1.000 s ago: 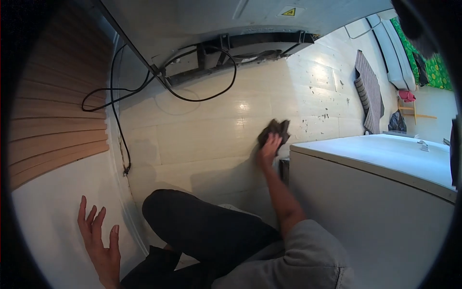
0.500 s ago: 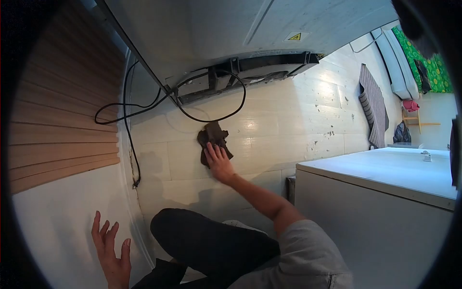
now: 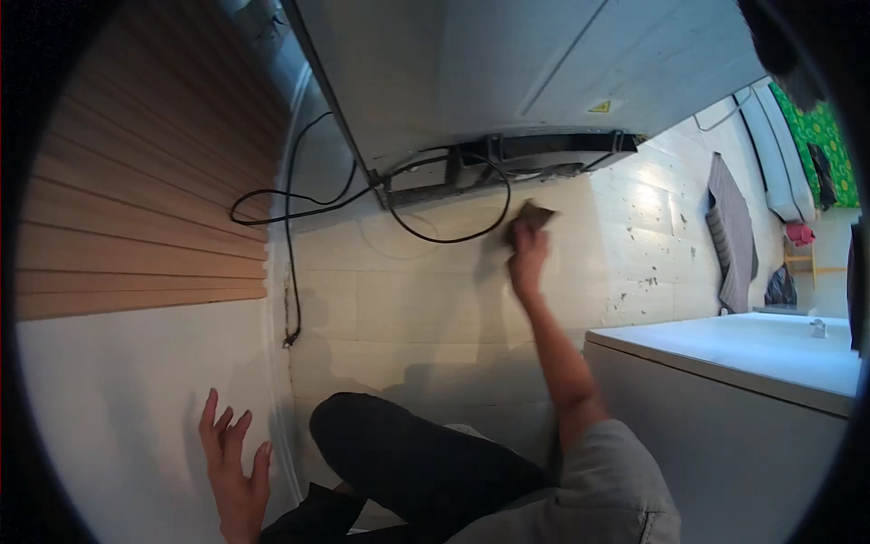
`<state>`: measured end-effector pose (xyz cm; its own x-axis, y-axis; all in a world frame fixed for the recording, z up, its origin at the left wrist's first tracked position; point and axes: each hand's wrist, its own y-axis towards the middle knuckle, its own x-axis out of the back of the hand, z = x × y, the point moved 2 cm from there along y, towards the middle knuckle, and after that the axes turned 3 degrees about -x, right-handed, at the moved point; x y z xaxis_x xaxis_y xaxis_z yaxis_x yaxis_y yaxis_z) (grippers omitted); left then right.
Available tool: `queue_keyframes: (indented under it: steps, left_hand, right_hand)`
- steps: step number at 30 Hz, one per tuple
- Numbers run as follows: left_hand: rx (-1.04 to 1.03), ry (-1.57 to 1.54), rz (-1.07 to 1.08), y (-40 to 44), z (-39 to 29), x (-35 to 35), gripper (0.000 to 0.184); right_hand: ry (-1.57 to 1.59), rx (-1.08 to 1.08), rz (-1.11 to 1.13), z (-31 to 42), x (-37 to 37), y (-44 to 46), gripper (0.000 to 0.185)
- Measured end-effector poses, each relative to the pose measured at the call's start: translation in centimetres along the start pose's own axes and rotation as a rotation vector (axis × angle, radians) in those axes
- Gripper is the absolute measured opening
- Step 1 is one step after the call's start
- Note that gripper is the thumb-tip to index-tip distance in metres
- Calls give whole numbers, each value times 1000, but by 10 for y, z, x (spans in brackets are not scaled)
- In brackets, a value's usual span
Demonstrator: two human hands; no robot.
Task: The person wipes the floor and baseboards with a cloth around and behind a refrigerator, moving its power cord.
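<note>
A small brown cloth (image 3: 533, 215) is bunched under the fingers of my right hand (image 3: 527, 261), on or just over the pale floor (image 3: 417, 304) near the base of a large grey appliance (image 3: 489, 77). The hand is closed on the cloth and slightly smeared by motion. A black power cord (image 3: 444, 240) loops out from under the appliance, just left of the cloth. At lower left my left hand (image 3: 236, 467) is raised before the white lower wall, fingers apart and holding nothing.
Brown ribbed panelling (image 3: 154, 208) covers the wall at left. The cord's plug (image 3: 290, 341) lies by the skirting. A white-topped cabinet or chest (image 3: 725, 354) stands at right. Beyond are a striped grey mat (image 3: 731, 227), dark peeling spots on the floor and a black bag (image 3: 780, 286).
My right hand has carried the cloth forward and to the right along the floor, past the cord's loop. The left hand keeps its pose. The whole view has shifted slightly.
</note>
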<state>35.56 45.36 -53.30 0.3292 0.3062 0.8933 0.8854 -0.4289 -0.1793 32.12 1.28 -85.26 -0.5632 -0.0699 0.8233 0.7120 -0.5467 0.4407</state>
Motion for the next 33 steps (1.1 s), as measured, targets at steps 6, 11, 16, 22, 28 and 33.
queue_keyframes:
  steps: [6, 11, 16, 22, 28, 33]
  left_hand:
    - [-83, 9, -8, 11, -27, 3, 32]
    - [-81, 23, 35, 11, -26, 2, 31]
    - [-23, -22, 28, -4, 0, 3, 32]
    - [12, -23, -41, -14, 7, 19, 34]
    - [-40, -29, -55, -3, 1, 38, 32]
    - [-140, -187, 65, 44, 21, 12, 37]
  right_hand:
    - [340, 631, 568, 200, -82, -108, 42]
    - [394, 489, 426, 143, -107, -54, 37]
    - [308, -177, 261, -26, -46, -11, 33]
    - [-322, -577, 76, -83, 28, 10, 24]
    - [67, -121, 100, 37, -11, -20, 34]
    - [-134, 242, 325, 67, -46, -63, 55]
